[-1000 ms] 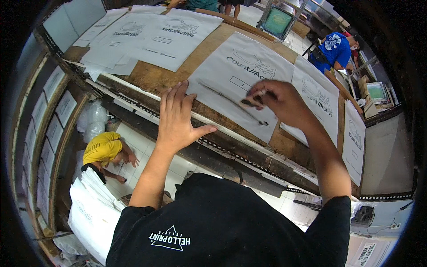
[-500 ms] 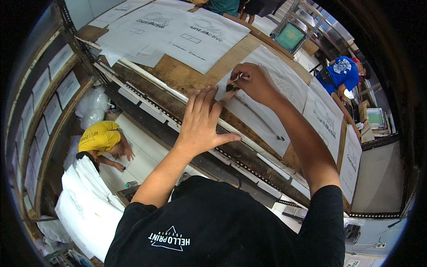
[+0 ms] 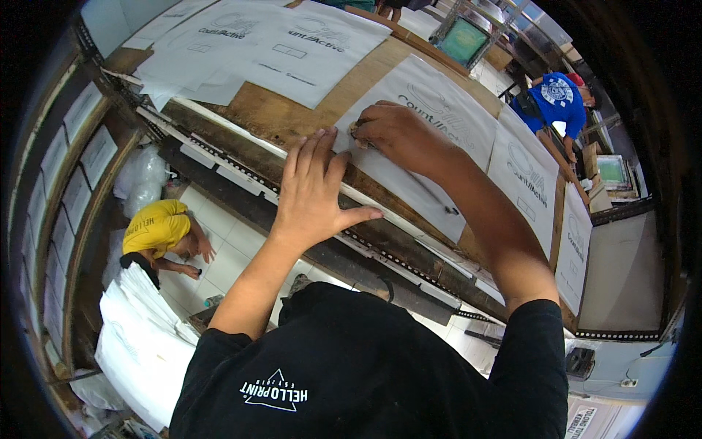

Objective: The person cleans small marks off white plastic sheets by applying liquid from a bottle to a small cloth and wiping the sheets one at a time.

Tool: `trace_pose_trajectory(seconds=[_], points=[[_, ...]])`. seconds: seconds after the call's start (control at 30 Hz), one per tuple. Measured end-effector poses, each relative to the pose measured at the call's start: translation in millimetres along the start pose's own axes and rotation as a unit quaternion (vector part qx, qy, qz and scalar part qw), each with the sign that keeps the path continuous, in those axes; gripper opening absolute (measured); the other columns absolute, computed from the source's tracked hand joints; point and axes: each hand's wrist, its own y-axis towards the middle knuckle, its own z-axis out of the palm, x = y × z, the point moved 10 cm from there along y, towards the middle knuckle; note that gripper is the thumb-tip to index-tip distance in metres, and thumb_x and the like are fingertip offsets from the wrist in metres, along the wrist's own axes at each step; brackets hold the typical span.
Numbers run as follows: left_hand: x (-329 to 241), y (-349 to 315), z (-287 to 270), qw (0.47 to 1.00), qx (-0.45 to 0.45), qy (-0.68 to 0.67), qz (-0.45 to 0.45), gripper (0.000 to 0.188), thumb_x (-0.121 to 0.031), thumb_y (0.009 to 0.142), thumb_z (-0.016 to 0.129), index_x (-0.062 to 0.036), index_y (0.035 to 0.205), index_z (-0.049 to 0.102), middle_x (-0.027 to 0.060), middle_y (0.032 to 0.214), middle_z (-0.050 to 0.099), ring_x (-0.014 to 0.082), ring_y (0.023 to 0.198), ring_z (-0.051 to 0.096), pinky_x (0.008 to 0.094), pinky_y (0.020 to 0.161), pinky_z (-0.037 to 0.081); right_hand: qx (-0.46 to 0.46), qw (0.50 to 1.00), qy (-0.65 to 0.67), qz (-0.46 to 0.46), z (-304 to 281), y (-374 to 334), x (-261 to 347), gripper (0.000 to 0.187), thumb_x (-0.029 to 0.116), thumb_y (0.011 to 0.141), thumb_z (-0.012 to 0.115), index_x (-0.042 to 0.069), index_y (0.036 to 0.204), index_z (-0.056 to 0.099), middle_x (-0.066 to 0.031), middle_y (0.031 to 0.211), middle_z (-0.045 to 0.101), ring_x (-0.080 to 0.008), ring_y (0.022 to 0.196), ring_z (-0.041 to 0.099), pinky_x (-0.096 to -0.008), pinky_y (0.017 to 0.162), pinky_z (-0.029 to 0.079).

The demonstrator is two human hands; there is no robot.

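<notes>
My right hand (image 3: 391, 134) is closed over the white printed sheet (image 3: 409, 77) in front of me. A small brown and dark piece (image 3: 358, 139) shows at its fingertips; most of it is hidden, so its kind cannot be made out. On the same sheet lies a thin dark rod-like thing (image 3: 436, 193), partly covered by my right forearm. My left hand (image 3: 311, 197) is open with its fingers stretched out and thumb apart. Those fingertips reach the sheet's near left corner, by the bench's front edge.
More white printed sheets (image 3: 314, 73) cover the wooden bench (image 3: 270, 117) at the left; others (image 3: 519, 175) lie to the right. A person in yellow (image 3: 157, 225) crouches on the floor. Another in blue (image 3: 552, 102) is at the far right. A white stack (image 3: 139, 351) stands lower left.
My right hand has moved slightly left and lower, and is turned so that it covers more of the small piece. My left hand stays spread as the whole view shifts.
</notes>
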Motion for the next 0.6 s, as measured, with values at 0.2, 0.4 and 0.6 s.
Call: trace_pose_trajectory(seconds=[0.2, 0.4, 0.6], points=[[0, 0, 3, 1.000, 0.010, 0.010, 0.001, 0.095, -0.079, 0.071, 0.069, 0.0010, 0.121, 0.056, 0.0272, 0.143, 0.049, 0.0435, 0.136, 0.044, 0.0589, 0.117, 0.029, 0.056, 0.998, -0.014, 0.006, -1, -56, 7, 0.020, 0.008, 0.089, 0.065, 0.003, 0.107, 0.073, -0.0123, 0.102, 0.067, -0.0307, 0.103, 0.064, -0.0412, 0.091, 0.053], [-5, 0, 5, 0.999, 0.021, 0.029, 0.003, 0.097, -0.079, 0.071, 0.069, 0.0001, 0.124, 0.055, 0.0264, 0.144, 0.049, 0.0434, 0.137, 0.043, 0.0585, 0.118, 0.027, 0.087, 0.994, -0.072, 0.011, -12, -139, 23, 0.025, 0.004, 0.085, 0.063, 0.007, 0.107, 0.071, -0.0087, 0.108, 0.064, -0.0269, 0.108, 0.061, -0.0339, 0.102, 0.050], [-4, -1, 3, 0.999, 0.023, 0.026, 0.003, 0.095, -0.079, 0.071, 0.069, -0.0008, 0.124, 0.056, 0.0257, 0.145, 0.049, 0.0431, 0.138, 0.043, 0.0585, 0.119, 0.026, 0.087, 0.994, -0.017, 0.065, -25, -173, 24, 0.023, 0.001, 0.084, 0.067, 0.005, 0.106, 0.073, -0.0095, 0.106, 0.067, -0.0272, 0.104, 0.064, -0.0391, 0.092, 0.055]])
